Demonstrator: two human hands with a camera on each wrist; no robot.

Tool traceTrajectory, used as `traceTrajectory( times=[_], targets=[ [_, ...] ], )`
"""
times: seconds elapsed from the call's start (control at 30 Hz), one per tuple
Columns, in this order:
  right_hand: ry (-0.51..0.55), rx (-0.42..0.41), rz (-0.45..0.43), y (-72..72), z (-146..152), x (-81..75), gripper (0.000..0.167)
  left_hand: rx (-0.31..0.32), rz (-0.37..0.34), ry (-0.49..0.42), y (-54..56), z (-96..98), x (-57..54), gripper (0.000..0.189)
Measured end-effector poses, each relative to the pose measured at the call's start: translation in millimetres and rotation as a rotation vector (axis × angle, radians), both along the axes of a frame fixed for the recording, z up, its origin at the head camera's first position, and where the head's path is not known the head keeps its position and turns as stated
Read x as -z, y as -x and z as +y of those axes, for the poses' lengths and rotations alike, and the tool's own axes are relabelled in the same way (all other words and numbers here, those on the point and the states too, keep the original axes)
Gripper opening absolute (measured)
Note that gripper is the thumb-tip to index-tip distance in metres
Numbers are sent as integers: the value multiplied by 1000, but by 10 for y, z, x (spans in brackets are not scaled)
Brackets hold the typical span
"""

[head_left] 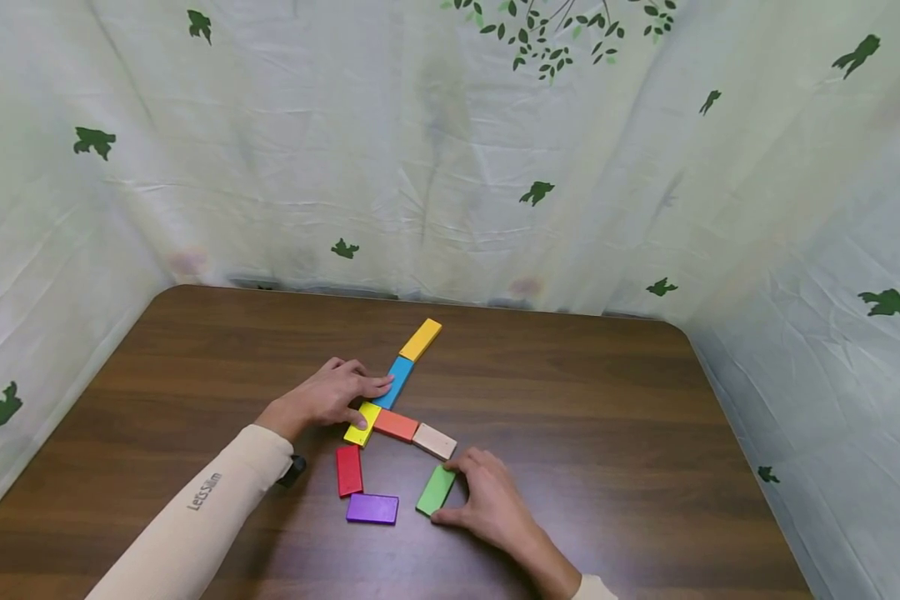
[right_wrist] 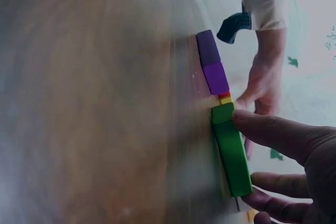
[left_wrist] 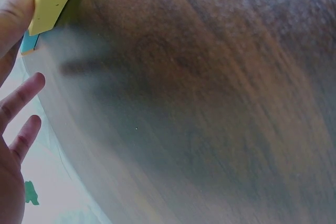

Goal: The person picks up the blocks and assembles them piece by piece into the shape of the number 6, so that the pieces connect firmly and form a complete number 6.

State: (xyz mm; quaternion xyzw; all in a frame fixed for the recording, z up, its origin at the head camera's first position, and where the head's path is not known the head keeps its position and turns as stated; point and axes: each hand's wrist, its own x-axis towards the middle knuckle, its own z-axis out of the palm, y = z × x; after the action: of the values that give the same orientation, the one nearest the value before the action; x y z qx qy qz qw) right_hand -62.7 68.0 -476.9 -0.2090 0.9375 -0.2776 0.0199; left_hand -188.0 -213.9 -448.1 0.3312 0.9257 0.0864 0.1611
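My right hand point(head_left: 489, 498) holds a green block point(head_left: 436, 490) lengthwise, thumb at its near end and fingers at its far end. In the right wrist view the green block point(right_wrist: 232, 153) shows its long side between thumb and fingertips. My left hand point(head_left: 332, 393) reaches over the row, its thumb on a yellow block point(head_left: 367, 417) and a forefinger on the edge of a blue block point(head_left: 401, 374). Its other fingers are spread in the left wrist view. An orange-red block point(head_left: 396, 425) runs from the yellow one to a pale pink block point(head_left: 435, 441), whose end lies near the green block.
Beyond the blue block lies an amber block point(head_left: 421, 339) in line with it. A red block point(head_left: 349, 472) and a purple block point(head_left: 372, 509) form a corner nearer me. The brown wooden table point(head_left: 607, 433) is enclosed by a pale curtain point(head_left: 307, 150) with leaf prints.
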Motion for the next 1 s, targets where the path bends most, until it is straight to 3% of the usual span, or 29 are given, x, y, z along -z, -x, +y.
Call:
traceTrajectory(
  times=[0.37, 0.7, 1.0],
  targets=[
    [-21, 49, 23, -8, -141, 4, 62, 22, 26, -26, 7, -8, -4, 77],
    [-40, 86, 65, 3, -220, 13, 58, 3, 3, -28, 10, 7, -10, 77],
    [-58, 103, 41, -5, -260, 2, 59, 9, 6, -17, 9, 1, -5, 78]
  ],
)
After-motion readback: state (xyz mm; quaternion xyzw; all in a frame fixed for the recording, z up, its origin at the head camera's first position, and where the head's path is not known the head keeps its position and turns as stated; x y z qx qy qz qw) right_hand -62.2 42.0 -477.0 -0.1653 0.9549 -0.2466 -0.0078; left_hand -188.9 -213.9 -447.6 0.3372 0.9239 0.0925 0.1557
